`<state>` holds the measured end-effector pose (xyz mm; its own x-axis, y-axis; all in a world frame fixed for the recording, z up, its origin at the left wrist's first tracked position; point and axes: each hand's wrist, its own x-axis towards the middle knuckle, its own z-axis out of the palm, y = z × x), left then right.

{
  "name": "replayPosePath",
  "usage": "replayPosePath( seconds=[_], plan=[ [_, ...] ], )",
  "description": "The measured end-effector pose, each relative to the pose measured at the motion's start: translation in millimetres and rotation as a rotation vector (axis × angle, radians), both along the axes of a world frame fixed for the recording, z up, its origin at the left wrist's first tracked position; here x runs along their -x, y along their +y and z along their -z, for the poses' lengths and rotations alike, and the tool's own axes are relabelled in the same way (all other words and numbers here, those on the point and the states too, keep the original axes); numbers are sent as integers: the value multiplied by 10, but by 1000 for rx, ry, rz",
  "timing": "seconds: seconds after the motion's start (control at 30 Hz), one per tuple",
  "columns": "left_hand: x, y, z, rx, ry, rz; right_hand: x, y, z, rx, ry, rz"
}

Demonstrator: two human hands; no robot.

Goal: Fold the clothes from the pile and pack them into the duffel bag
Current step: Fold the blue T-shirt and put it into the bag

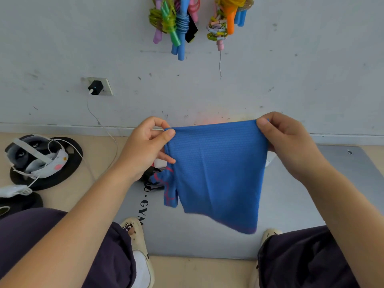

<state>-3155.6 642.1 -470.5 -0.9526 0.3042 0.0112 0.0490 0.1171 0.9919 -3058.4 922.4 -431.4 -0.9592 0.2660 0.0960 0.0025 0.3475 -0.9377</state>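
A blue mesh sports garment [216, 173] with pink trim hangs in the air over a grey gym mat [207, 238]. My left hand [147, 146] pinches its top left corner. My right hand [291, 142] pinches its top right corner, so the top edge is stretched level between them. The lower hem droops toward my knees. Behind the garment, a small part of more clothes [155, 173] in dark, white and pink shows on the mat. No duffel bag shows in the head view.
A headset [35, 156] with a white cable lies on a black disc on the floor at left. A charger [95, 87] sits in a wall socket. Coloured jump ropes [176, 21] hang on the wall. My feet in cream clogs [137, 246] rest at the mat's near edge.
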Motion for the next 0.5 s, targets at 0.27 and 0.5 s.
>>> replayPosePath(
  seconds=[0.27,0.5],
  plan=[
    [307,340,1030,254,-207,-49,375,343,996,-77,-306,123],
    [405,732,1749,29,-354,-75,424,437,1775,231,-348,304]
  ],
)
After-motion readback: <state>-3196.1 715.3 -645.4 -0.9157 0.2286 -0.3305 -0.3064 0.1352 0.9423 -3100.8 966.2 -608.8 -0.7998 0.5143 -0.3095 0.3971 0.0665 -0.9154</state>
